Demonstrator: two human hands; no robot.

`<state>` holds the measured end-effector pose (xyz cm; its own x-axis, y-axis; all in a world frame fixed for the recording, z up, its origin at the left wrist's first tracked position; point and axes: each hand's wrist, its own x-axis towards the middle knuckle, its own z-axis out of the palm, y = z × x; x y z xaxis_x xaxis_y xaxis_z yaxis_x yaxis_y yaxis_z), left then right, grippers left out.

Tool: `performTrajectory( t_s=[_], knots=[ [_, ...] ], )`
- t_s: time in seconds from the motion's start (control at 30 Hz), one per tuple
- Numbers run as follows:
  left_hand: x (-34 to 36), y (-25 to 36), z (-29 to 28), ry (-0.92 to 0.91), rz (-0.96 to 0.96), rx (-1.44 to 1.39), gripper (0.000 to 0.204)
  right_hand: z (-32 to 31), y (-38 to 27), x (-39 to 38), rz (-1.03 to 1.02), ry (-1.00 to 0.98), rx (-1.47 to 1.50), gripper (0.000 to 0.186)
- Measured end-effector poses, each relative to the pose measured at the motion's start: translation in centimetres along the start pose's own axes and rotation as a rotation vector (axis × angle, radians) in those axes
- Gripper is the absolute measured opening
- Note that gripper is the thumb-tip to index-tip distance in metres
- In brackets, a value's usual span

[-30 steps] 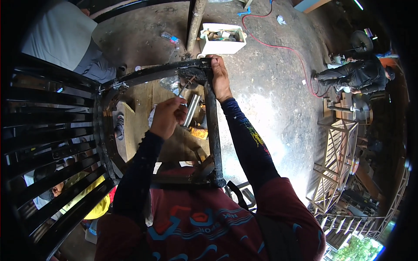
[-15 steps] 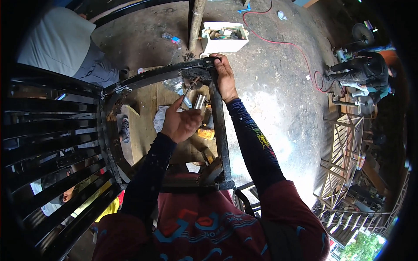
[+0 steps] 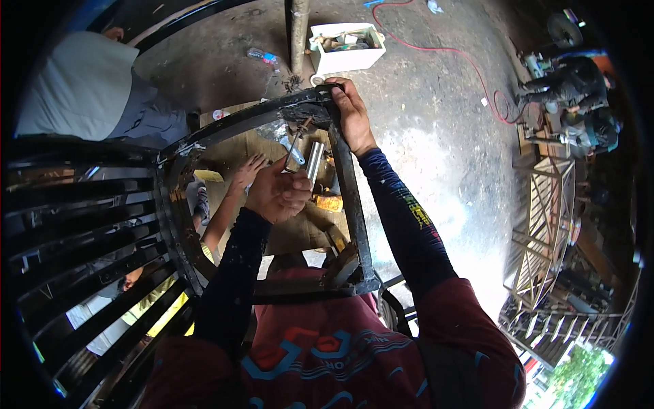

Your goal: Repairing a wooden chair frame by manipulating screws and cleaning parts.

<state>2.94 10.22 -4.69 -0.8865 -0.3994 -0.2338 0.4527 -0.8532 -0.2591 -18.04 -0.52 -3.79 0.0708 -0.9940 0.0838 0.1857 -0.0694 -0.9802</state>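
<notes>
2 hands at the top corner of a black metal frame, 1 gripping it, 1 pinching a thin rod.

The right hand (image 3: 352, 112) is closed around the upper corner of the black metal frame (image 3: 347, 198), fingers wrapped over the bar where the curved top rail meets the upright. The left hand (image 3: 278, 193) is closed in a pinch on the lower end of a thin rod (image 3: 297, 141), which slants up toward that same corner, its tip just below the right hand. Just beside the left hand, inside the frame, stands a short silver tube (image 3: 314, 161). Another person's hand (image 3: 246, 170) reaches in from the lower left, fingers spread, close to the left hand. Beyond the frame, on the concrete floor, sits a white box (image 3: 346, 48) of odds and ends, with a red cable (image 3: 455, 54) trailing off to the right.
</notes>
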Motion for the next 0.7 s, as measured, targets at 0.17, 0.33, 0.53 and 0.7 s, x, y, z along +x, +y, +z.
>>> performTrajectory(
  t_s=[0.17,0.33,0.53,0.7],
  knots=[
    [-0.1,0.7,0.3,-0.004,0.124,-0.292,0.026,0.2,-0.2,-0.5,-0.012,0.019,-0.047,0.024],
    [0.3,-0.1,0.7,0.293,0.576,0.361,0.025,-0.1,-0.4,-0.3,-0.044,-0.004,-0.12,0.024],
    [3.5,-1.4,-2.0,0.872,1.31,1.316,0.027,-0.4,0.3,0.1,-0.01,-0.032,-0.063,0.026],
    [3.6,-1.7,-1.4,0.912,1.677,1.831,0.01,-0.4,0.9,0.6,-0.021,-0.057,0.037,0.036]
  ],
)
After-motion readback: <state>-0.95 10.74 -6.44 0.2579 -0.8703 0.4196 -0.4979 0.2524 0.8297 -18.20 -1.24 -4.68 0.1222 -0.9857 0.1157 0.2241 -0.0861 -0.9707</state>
